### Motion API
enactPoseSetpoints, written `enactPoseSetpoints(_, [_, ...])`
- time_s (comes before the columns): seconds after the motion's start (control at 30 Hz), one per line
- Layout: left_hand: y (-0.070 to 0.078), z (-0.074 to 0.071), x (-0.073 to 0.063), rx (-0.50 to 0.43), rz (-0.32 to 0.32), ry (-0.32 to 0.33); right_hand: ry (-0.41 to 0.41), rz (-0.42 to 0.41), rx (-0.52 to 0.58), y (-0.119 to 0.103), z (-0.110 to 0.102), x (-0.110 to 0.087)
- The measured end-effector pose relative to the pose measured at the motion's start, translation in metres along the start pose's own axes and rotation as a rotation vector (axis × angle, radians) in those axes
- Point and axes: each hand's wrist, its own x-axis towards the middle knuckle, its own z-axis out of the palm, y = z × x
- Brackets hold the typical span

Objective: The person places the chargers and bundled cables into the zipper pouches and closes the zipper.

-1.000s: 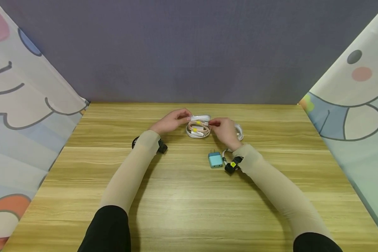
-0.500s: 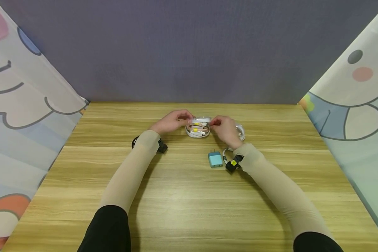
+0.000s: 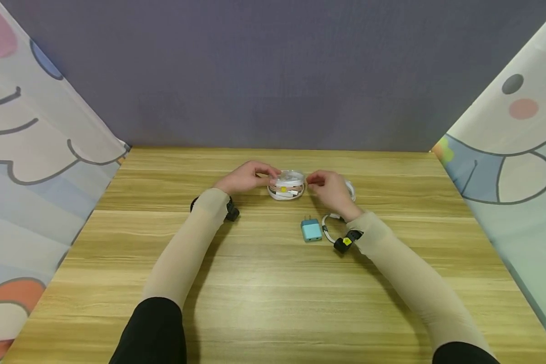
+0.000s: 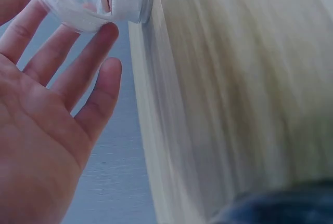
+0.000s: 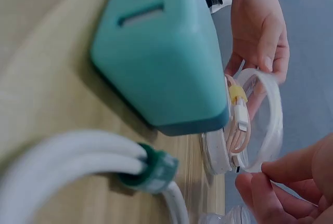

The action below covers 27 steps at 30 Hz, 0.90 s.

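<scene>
A round white-rimmed case (image 3: 285, 197) sits near the back of the table, with a pink cable coil (image 5: 238, 141) inside. Yellow ties and a white plug show on the coil in the right wrist view. Tilted above the case is its clear round lid (image 3: 292, 176). My left hand (image 3: 243, 178) holds the lid's left edge between thumb and fingers; the left wrist view shows the fingers along the clear wall. At the opposite edge, my right hand (image 3: 333, 193) pinches the rim with thumb and forefinger, as the right wrist view shows.
A teal charger plug (image 3: 311, 230) lies in front of the case. Beside it is a white cable (image 3: 326, 233) with a green tie (image 5: 151, 169). Another white coil (image 3: 351, 189) is partly hidden behind the right hand. A grey panel (image 3: 273, 76) rises behind the table.
The lid has come down and tipped flatter over the cable coil, with its top now showing. Both hands have lowered slightly, and the right wrist has shifted a little to the right.
</scene>
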Motion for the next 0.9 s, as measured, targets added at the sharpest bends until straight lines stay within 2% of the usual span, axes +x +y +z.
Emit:
enactPoseSetpoints(0.17, [0.007, 0.0, -0.001, 0.086, 0.019, -0.033, -0.02, -0.037, -0.021, 0.0, 0.0, -0.009])
enactPoseSetpoints(0.3, [0.012, 0.001, 0.0, 0.174, 0.028, -0.056, -0.021, -0.076, -0.086, -0.003, 0.003, -0.012])
enactPoseSetpoints(0.4, [0.015, 0.002, 0.0, 0.221, 0.03, -0.061, -0.036, -0.068, -0.138, -0.006, 0.006, -0.013])
enactPoseSetpoints(0.47, [0.016, 0.004, 0.002, 0.243, 0.037, -0.055, -0.06, -0.042, -0.131, -0.008, 0.007, -0.014])
enactPoseSetpoints(0.73, [0.016, 0.009, 0.007, 0.264, 0.028, -0.036, -0.145, 0.065, 0.011, -0.012, 0.008, -0.013])
enactPoseSetpoints(0.9, [0.018, 0.009, 0.002, 0.293, 0.025, -0.089, -0.208, 0.145, 0.296, -0.011, 0.008, -0.014])
